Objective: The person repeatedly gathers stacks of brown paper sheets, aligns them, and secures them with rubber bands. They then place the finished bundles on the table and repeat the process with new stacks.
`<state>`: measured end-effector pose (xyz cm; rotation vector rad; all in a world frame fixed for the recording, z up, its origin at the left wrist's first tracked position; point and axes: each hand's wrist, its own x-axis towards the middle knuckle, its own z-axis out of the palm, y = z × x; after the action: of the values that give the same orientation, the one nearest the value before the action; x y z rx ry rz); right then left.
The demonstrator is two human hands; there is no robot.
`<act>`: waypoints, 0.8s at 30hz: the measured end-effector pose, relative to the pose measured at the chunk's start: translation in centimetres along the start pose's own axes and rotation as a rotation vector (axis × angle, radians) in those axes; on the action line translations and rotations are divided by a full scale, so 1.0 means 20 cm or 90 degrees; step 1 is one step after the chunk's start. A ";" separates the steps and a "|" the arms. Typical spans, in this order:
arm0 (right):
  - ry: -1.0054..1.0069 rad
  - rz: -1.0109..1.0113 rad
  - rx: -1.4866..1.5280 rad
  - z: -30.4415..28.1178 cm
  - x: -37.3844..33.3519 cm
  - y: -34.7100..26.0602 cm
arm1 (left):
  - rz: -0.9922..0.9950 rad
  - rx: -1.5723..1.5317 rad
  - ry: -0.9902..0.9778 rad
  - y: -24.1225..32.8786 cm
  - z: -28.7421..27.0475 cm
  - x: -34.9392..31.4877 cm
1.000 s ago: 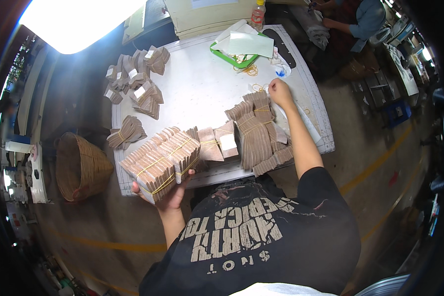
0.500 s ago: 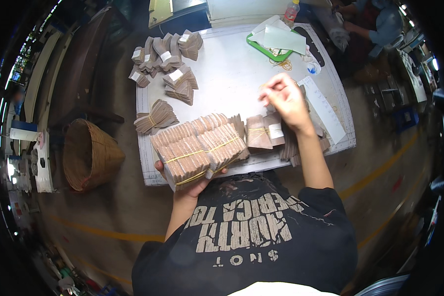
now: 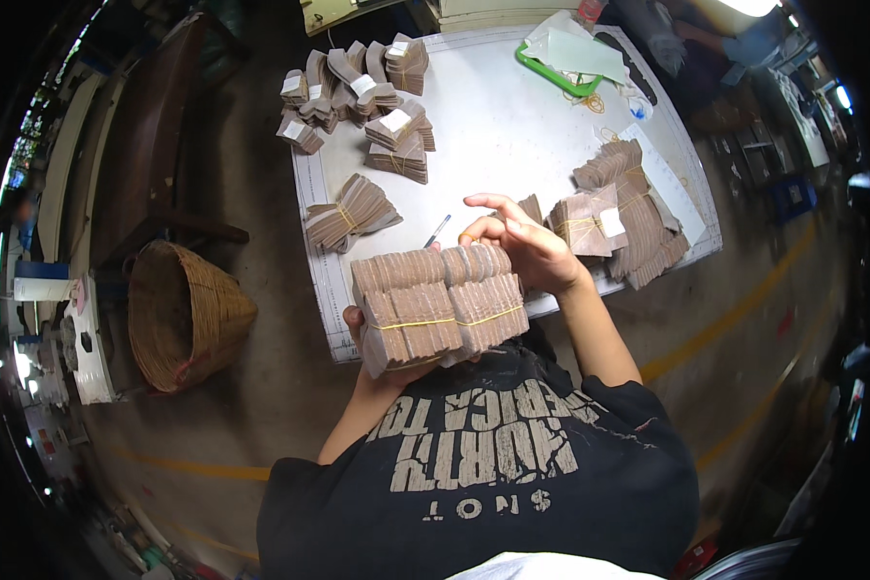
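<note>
My left hand (image 3: 387,379) is closed round a big block of thin brown slips (image 3: 411,324), holding it up from below with the thumb at its left side. Yellow rubber bands (image 3: 493,318) run across the block, whose slips stand in side-by-side groups. At its far right corner is my right hand (image 3: 536,246), index finger stretched out and the other fingers curled. A bit of yellow rubber band (image 3: 467,238) shows at those fingertips; the block hides part of them. Just beyond the block, a pen (image 3: 438,230) lies on the white table (image 3: 493,116).
Banded bundles with white labels (image 3: 362,85) crowd the far left of the table; a fanned bundle (image 3: 351,215) lies nearer. More bundles (image 3: 633,208) rest at right beside a long paper strip (image 3: 662,169). A green tray (image 3: 558,74) stands far right. A wicker basket (image 3: 188,314) is on the floor at left.
My right hand has come down and left from above the table to the block's far edge. The block now sits more level in my left hand. The view has shifted, and the pen shows.
</note>
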<state>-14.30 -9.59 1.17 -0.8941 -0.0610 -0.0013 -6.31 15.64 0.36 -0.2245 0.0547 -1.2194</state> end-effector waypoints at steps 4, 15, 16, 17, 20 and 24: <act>-0.030 0.032 -0.101 0.04 0.03 0.00 | -0.030 0.001 -0.001 0.09 -0.05 -0.02; -0.038 0.115 -0.066 0.08 0.23 -0.02 | -0.112 0.005 -0.016 0.19 -0.18 0.00; -0.043 0.104 -0.035 0.06 0.24 0.00 | -0.113 0.009 -0.017 0.20 -0.19 0.00; -0.049 0.091 -0.001 0.01 0.25 0.03 | -0.117 0.011 -0.019 0.20 -0.20 0.00; -0.041 0.008 0.170 -0.06 0.24 0.10 | -0.117 0.022 -0.023 0.24 -0.23 -0.01; 0.020 -0.088 0.353 -0.10 0.14 0.15 | -0.119 0.027 -0.029 0.26 -0.25 -0.04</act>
<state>-11.28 -9.21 -2.26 -0.3348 -0.0883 -0.1229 -2.64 17.27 -5.54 -0.2232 -0.0321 -1.3994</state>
